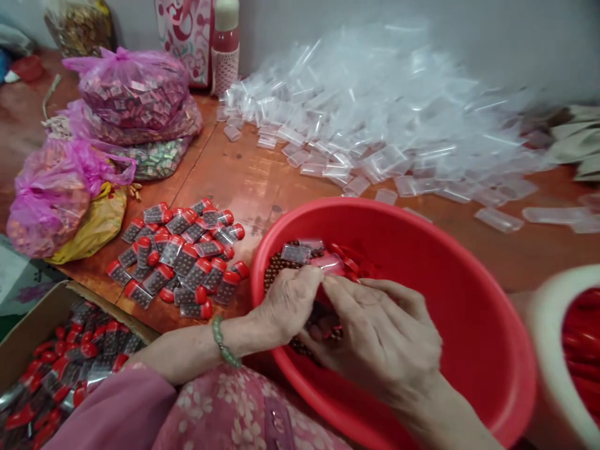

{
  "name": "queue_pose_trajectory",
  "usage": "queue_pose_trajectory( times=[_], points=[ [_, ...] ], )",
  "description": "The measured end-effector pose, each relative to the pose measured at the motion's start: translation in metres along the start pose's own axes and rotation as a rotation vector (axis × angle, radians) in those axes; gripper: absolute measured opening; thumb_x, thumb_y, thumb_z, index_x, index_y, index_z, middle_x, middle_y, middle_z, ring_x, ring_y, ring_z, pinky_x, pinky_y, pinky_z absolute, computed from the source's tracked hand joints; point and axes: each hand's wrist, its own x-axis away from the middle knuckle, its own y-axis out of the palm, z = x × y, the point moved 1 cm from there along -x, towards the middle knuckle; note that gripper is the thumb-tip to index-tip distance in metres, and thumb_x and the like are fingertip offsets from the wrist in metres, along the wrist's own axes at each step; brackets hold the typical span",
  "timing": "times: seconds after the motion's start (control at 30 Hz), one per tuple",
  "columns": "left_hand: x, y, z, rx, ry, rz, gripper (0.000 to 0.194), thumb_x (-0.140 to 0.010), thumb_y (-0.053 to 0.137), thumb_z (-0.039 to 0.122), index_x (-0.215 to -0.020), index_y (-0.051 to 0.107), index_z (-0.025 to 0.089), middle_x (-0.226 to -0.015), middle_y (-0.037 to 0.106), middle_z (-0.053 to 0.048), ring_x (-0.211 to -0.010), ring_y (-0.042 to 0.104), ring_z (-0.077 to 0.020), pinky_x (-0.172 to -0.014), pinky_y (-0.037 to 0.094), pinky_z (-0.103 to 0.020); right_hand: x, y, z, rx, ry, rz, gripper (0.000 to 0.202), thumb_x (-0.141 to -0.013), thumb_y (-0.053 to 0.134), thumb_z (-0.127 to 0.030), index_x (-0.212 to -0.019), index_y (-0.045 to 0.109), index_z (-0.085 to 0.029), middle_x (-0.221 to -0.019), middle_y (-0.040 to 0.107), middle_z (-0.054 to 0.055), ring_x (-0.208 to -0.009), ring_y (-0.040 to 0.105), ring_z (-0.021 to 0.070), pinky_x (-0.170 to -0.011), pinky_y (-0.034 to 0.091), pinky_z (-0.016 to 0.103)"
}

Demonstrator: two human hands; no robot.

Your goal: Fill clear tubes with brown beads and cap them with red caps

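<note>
Both hands come together over the left side of a large red basin. My left hand, with a green bead bracelet at its wrist, has its fingers curled and its thumb pressed toward the right hand. Beside it, my right hand is closed too, fingertips touching near the left thumb. Whatever they grip is mostly hidden by the fingers. Below and behind them in the basin lie small brown beads, a clear plastic case and red caps.
Left of the basin lies a heap of bead-filled, red-capped cases; a cardboard box holds more. Clear empty cases pile up at the back. Pink bags and a bottle stand back left. A white container holds red pieces.
</note>
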Motion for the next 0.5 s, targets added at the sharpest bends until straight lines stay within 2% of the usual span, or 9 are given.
queue_pose_trajectory(
  times=[0.1,0.17,0.2,0.27,0.3,0.37,0.43,0.5],
  points=[
    [0.014,-0.021,0.004,-0.119,0.114,-0.022,0.025,-0.085,0.045,0.017,-0.061,0.048,0.020,-0.058,0.055,0.001,-0.060,0.055,-0.0135,-0.058,0.048,-0.024,-0.006,-0.003,-0.004,-0.163,-0.008,-0.074,0.043,-0.084,0.061,-0.020,-0.122,0.049,-0.004,-0.102,0.070,0.022,-0.094,0.066,0.0274,-0.079,0.051,0.040],
    [0.025,-0.043,0.005,-0.162,0.129,-0.088,0.033,-0.094,0.033,0.032,-0.073,0.055,0.020,-0.055,0.054,0.002,-0.050,0.054,-0.0137,-0.049,0.046,-0.025,-0.007,-0.005,0.002,-0.282,0.039,-0.160,0.045,-0.087,0.060,-0.023,-0.127,0.046,-0.006,-0.109,0.069,0.020,-0.101,0.065,0.0262,-0.082,0.052,0.037],
    [0.030,-0.058,0.005,-0.215,0.199,-0.027,0.033,-0.095,0.033,0.035,-0.082,0.059,0.019,-0.056,0.056,0.002,-0.049,0.053,-0.0130,-0.048,0.046,-0.025,-0.004,-0.004,0.008,-0.298,0.081,-0.212,0.044,-0.089,0.058,-0.025,-0.128,0.046,-0.008,-0.110,0.068,0.018,-0.100,0.065,0.0253,-0.082,0.052,0.037],
    [0.037,-0.093,0.003,-0.541,0.373,0.239,0.033,-0.095,0.035,0.036,-0.090,0.063,0.019,-0.066,0.062,0.000,-0.059,0.059,-0.0142,-0.058,0.048,-0.026,0.007,-0.002,0.027,-0.235,0.193,-0.336,0.038,-0.092,0.054,-0.027,-0.126,0.050,-0.010,-0.108,0.069,0.016,-0.094,0.067,0.0241,-0.080,0.052,0.035],
    [0.038,-0.111,0.002,-0.758,0.405,0.376,0.032,-0.095,0.036,0.035,-0.093,0.064,0.019,-0.072,0.065,-0.001,-0.066,0.061,-0.0154,-0.063,0.049,-0.027,0.016,0.000,0.038,-0.189,0.253,-0.409,0.031,-0.094,0.051,-0.026,-0.121,0.054,-0.012,-0.106,0.070,0.015,-0.091,0.067,0.0239,-0.079,0.052,0.035],
    [0.037,-0.143,-0.004,-1.129,0.448,0.556,0.029,-0.094,0.040,0.033,-0.091,0.065,0.019,-0.079,0.068,-0.003,-0.074,0.064,-0.0184,-0.072,0.050,-0.031,0.034,0.006,0.059,-0.133,0.388,-0.589,0.024,-0.095,0.047,-0.026,-0.112,0.059,-0.013,-0.098,0.071,0.013,-0.085,0.068,0.0240,-0.072,0.051,0.034],
    [0.030,-0.164,-0.010,-1.338,0.535,0.601,0.025,-0.092,0.047,0.035,-0.094,0.065,0.017,-0.089,0.070,-0.008,-0.085,0.064,-0.0242,-0.080,0.050,-0.037,0.049,0.012,0.076,-0.124,0.488,-0.784,0.022,-0.094,0.048,-0.028,-0.105,0.062,-0.014,-0.093,0.071,0.012,-0.081,0.068,0.0242,-0.068,0.049,0.033],
    [0.020,-0.170,-0.013,-1.400,0.625,0.616,0.025,-0.090,0.052,0.034,-0.102,0.064,0.016,-0.099,0.069,-0.013,-0.096,0.063,-0.0283,-0.087,0.050,-0.043,0.053,0.017,0.086,-0.161,0.527,-0.919,0.022,-0.093,0.048,-0.028,-0.101,0.063,-0.014,-0.092,0.071,0.012,-0.080,0.068,0.0235,-0.067,0.048,0.032]
  ],
)
